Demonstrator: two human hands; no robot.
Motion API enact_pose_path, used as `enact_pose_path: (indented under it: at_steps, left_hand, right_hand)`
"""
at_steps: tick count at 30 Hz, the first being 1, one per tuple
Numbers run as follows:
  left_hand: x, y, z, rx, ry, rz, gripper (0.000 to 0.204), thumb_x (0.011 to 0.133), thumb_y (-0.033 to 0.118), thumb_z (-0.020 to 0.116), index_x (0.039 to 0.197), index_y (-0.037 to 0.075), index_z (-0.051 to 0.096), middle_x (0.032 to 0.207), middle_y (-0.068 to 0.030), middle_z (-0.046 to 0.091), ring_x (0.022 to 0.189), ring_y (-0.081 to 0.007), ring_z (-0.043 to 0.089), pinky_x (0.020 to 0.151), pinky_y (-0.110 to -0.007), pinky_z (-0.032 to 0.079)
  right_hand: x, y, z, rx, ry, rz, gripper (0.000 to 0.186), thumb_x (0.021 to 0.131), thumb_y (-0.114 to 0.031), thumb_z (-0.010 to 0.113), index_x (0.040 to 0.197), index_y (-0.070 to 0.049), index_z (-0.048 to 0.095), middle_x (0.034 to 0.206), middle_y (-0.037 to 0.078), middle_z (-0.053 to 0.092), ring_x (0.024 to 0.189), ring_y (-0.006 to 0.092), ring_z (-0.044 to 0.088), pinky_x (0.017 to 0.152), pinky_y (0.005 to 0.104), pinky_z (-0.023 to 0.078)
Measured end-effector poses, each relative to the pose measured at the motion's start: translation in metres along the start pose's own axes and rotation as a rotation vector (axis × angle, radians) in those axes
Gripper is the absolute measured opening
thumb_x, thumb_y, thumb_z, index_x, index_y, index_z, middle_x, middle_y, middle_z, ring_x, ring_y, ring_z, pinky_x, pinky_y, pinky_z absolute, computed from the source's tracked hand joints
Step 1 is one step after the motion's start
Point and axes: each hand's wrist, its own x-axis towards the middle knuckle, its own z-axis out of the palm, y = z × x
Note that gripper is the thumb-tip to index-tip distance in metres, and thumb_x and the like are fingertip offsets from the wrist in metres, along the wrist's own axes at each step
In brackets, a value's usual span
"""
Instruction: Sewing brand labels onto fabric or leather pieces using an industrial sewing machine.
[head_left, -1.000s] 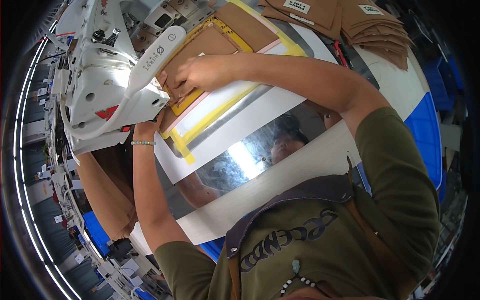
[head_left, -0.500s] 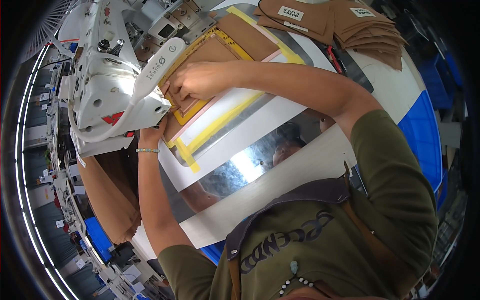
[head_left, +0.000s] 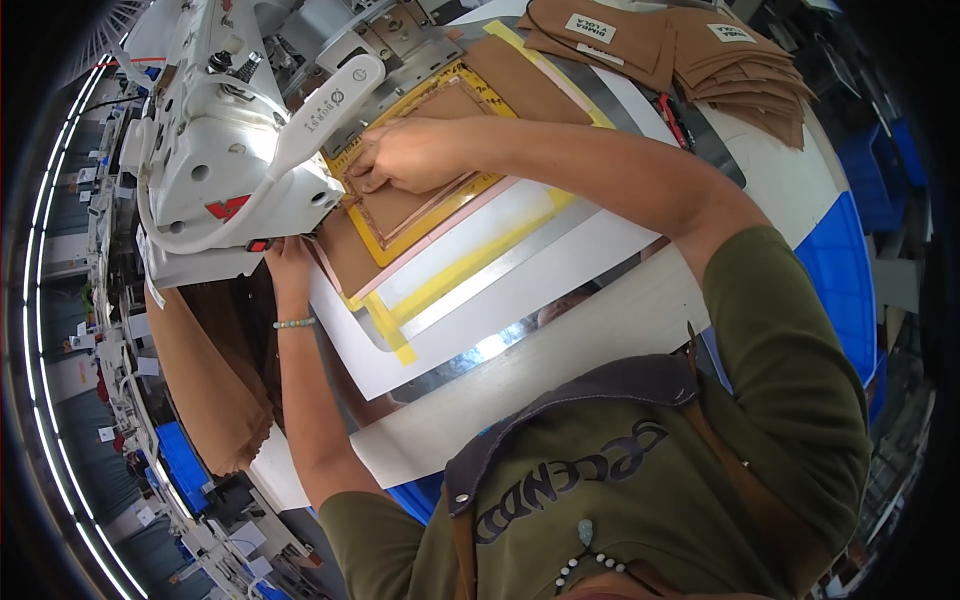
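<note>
My right hand (head_left: 425, 155) rests on a brown fabric panel (head_left: 440, 110) inside a yellow frame (head_left: 395, 243), fingers bent and apart with the tips pressed down near the frame's left side. The frame lies on a larger brown piece (head_left: 345, 240), edged with pink strips and yellow tape (head_left: 450, 275), on a white sheet (head_left: 365, 365). Over its left end hangs the head of a white sewing machine (head_left: 240, 170); the needle area is hidden. My left hand (head_left: 290, 260) is beside the sheet's left edge, under the machine head, its fingers mostly hidden.
Brown fabric pieces with white labels (head_left: 730, 75) are stacked at the far right, beside a red-handled tool (head_left: 672, 118). A shiny metal plate (head_left: 500, 343) shows under the sheet. Brown material (head_left: 210, 390) hangs at the left. A blue bin (head_left: 840, 290) stands at the right.
The sheet with the frame and brown piece has slid toward me and right, covering more of the shiny plate. My right hand stays on the panel; my left hand has shifted left.
</note>
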Motion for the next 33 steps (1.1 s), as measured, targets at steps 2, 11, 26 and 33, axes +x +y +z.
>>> enact_pose_path:
  at_steps: [2,11,26,33]
  left_hand:
    - [-0.012,0.001,-0.003,-0.085,-0.038,0.091,0.024,0.108,0.008,0.058,0.121,-0.009,0.070,0.122,-0.0093,0.074,0.112,-0.0136,0.065,0.099,-0.029,0.048]
    - [-0.048,0.003,-0.007,-0.087,-0.123,0.283,0.024,0.110,0.014,0.061,0.121,-0.005,0.071,0.115,-0.0039,0.069,0.103,-0.0105,0.060,0.092,-0.027,0.047]
    - [-0.121,0.086,0.028,0.405,-0.209,0.759,0.031,0.101,0.000,0.063,0.131,0.002,0.071,0.138,-0.0122,0.072,0.132,-0.0343,0.064,0.112,-0.044,0.050]
    - [-0.112,0.109,0.074,0.608,-0.418,0.854,0.053,0.101,0.018,0.068,0.153,0.010,0.057,0.163,-0.0103,0.052,0.149,-0.0362,0.048,0.120,-0.049,0.042]
  right_hand:
    - [-0.001,-0.005,0.000,0.004,0.001,-0.022,0.042,0.090,-0.004,0.062,0.127,-0.013,0.080,0.146,0.004,0.068,0.136,0.0293,0.055,0.114,0.0430,0.048]
    - [-0.017,-0.019,-0.002,0.012,0.012,-0.130,0.040,0.088,-0.004,0.066,0.125,-0.010,0.079,0.143,0.004,0.070,0.124,0.0294,0.061,0.108,0.0413,0.051]
    - [-0.145,0.011,-0.036,-0.253,0.070,0.178,0.035,0.103,-0.016,0.064,0.136,-0.006,0.072,0.146,0.006,0.067,0.134,0.0267,0.058,0.116,0.0424,0.046]
    - [-0.152,0.000,-0.026,-0.348,0.337,0.082,0.035,0.104,-0.024,0.067,0.133,-0.006,0.071,0.144,0.007,0.067,0.136,0.0242,0.057,0.110,0.0421,0.046]
